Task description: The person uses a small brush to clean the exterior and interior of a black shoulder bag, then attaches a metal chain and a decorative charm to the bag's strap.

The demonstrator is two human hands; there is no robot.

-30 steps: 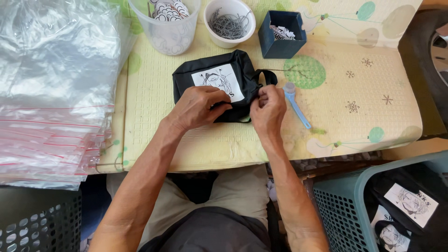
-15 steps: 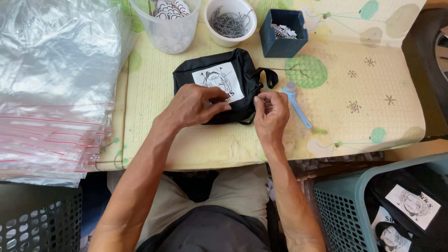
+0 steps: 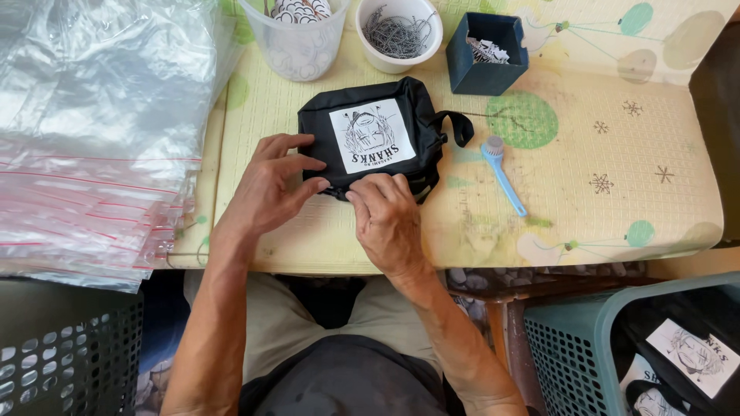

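Black fabric pouch point(image 3: 374, 139) lies flat on the bench point(image 3: 617, 177), just beyond both hands. The left hand point(image 3: 270, 189) pins its near corner while the right hand point(image 3: 385, 216) pinches the near edge, steadying it. A blue brush point(image 3: 505, 173) waits right of them.

Bag point(image 3: 401, 123) near edge hidden under fingers point(image 3: 370, 192).

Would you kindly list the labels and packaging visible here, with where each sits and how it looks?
White square label with a black line drawing: on the black fabric pouch that the left hand and right hand touch at its near edge.
Similar white labels: on black pouches in the teal plastic basket, lower right.
Stack of clear plastic zip bags with red strips: left of the table.
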